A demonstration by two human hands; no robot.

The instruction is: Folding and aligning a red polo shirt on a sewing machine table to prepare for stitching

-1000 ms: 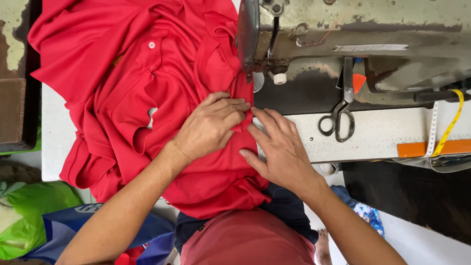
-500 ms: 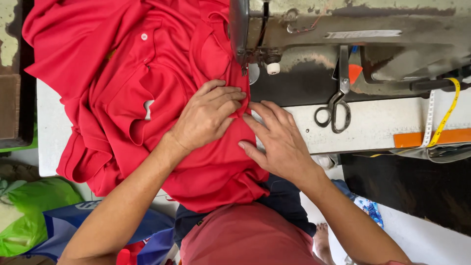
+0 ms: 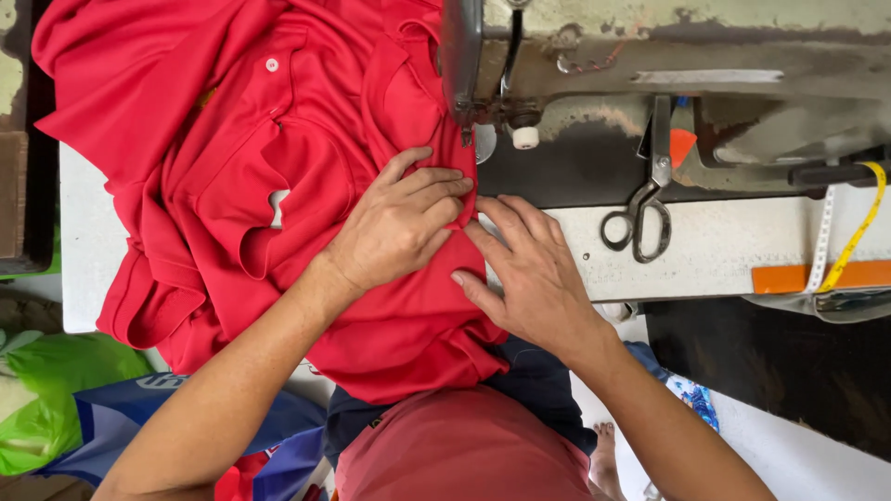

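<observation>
Red polo shirt (image 3: 232,186) lies bunched on the counter (image 3: 724,246) w/ one edge fed under the sewing machine (image 3: 650,56) head. Left hand (image 3: 399,223) & right hand (image 3: 529,274) lie flat, side by side, fingers spread, pressing cloth, gripping nothing. Fabric looks light, soft, prob. slippery; best pinned flat near the seam. Scissors (image 3: 640,218) lie just right.

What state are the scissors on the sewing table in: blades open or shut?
Shut. The scissors lie flat beside the sewing machine, with both blades together as one narrow strip and the handle loops side by side.
</observation>
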